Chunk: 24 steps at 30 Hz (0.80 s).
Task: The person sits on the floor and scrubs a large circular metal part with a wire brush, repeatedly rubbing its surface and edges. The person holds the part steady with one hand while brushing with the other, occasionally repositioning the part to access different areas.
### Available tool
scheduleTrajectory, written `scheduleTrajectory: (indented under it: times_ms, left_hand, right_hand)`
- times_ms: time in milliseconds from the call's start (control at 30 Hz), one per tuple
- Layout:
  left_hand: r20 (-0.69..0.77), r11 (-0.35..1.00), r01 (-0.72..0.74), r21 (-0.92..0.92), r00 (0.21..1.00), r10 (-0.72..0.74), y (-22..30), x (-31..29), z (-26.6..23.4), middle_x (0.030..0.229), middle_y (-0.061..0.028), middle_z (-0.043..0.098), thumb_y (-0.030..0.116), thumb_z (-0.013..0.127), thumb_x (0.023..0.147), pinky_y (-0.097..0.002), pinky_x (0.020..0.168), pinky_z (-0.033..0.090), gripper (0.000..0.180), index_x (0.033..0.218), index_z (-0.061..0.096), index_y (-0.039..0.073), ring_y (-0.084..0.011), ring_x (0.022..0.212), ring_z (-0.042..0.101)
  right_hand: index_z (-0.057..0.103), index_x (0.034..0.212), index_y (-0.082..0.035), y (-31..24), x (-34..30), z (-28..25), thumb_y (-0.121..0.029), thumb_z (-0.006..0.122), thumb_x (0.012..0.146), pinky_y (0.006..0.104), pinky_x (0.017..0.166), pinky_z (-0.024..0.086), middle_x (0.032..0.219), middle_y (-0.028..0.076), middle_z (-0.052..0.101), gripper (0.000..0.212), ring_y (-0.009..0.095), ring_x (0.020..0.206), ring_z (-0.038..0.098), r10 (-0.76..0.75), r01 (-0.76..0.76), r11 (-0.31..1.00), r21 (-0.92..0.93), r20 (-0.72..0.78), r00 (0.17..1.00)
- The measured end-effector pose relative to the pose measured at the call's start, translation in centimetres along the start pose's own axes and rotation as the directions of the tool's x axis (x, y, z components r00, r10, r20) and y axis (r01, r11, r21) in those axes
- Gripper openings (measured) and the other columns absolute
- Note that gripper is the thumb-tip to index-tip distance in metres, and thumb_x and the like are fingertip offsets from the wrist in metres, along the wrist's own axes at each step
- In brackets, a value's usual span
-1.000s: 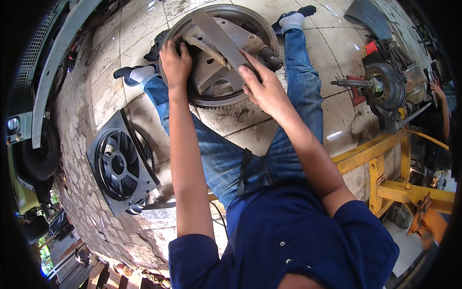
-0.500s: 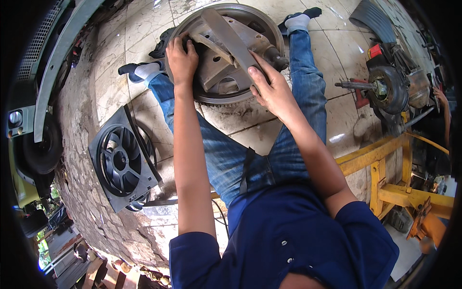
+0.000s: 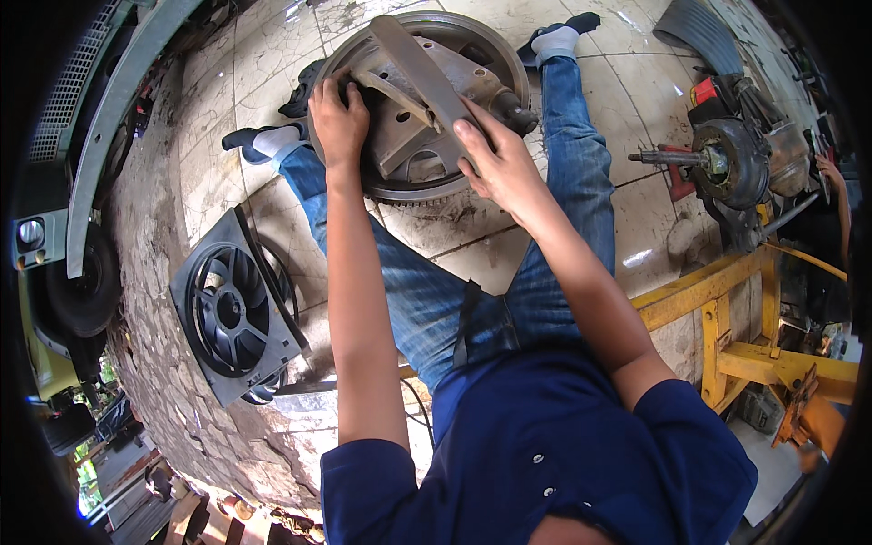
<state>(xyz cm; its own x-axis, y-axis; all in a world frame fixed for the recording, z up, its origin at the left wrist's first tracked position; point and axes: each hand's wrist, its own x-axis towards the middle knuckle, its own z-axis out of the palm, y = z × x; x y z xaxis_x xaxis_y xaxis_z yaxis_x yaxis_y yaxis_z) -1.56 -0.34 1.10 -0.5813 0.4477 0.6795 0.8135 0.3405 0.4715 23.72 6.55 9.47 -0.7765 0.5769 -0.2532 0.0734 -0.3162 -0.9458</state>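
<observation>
The left hand [image 3: 340, 125] hides (only partly) the metal wheel [image 3: 409, 192].

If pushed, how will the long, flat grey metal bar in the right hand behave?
The long, flat grey metal bar looks stiff: it shows no sag. It is probably heavy for its size, given its solid metal look. Being flat, it seems likelier to slide or pivot than roll, with the right hand at its near end.
</observation>
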Motion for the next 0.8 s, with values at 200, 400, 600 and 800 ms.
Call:
scheduleTrajectory:
  times_ms: [200,400,600,800]
  left_hand:
    - [0.016,0.999,0.034,-0.003,0.999,-0.034,0.4,-0.1,-0.1,0.112,-0.0170,0.065,0.011,0.062,0.090,-0.0457,0.096,0.046,0.026,0.115,0.067,0.007,-0.0386,0.106,0.058]
    - [0.016,0.997,0.060,0.041,0.998,-0.061,0.0,-0.2,0.1,0.115,-0.0168,0.066,0.012,0.062,0.092,-0.0455,0.097,0.046,0.028,0.119,0.067,0.009,-0.0381,0.108,0.060]
    - [0.024,0.999,0.040,0.004,0.999,-0.040,0.3,0.0,0.0,0.115,-0.0169,0.067,0.013,0.061,0.093,-0.0449,0.098,0.046,0.028,0.121,0.067,0.010,-0.0375,0.108,0.061]
    - [0.027,0.999,0.034,0.016,0.999,-0.035,0.1,0.0,0.0,0.115,-0.0163,0.068,0.013,0.061,0.094,-0.0448,0.099,0.045,0.028,0.121,0.066,0.010,-0.0365,0.110,0.061]
  right_hand:
    - [0.047,0.150,-0.015,-0.1,1.2,-0.1,-0.034,0.058,0.104,0.0209,0.044,0.036,0.081,-0.001,0.056,0.051,0.004,0.060,0.050,0.007,-0.007,1.000,-0.006,0.022,1.000]
    - [0.047,0.151,-0.015,0.9,-0.1,-0.4,-0.034,0.058,0.104,0.0215,0.044,0.036,0.080,0.001,0.056,0.051,0.006,0.060,0.051,-0.047,0.047,0.999,0.016,-0.006,0.999]
    - [0.045,0.152,-0.015,-0.9,2.3,0.0,-0.036,0.058,0.104,0.0221,0.045,0.038,0.082,0.002,0.059,0.054,0.006,0.061,0.052,0.030,-0.030,0.999,-0.011,0.074,0.997]
    - [0.041,0.155,-0.018,1.6,0.6,-0.8,-0.034,0.058,0.104,0.0226,0.045,0.038,0.080,0.001,0.057,0.056,0.006,0.062,0.052,-0.062,0.064,0.995,-0.077,0.027,0.998]
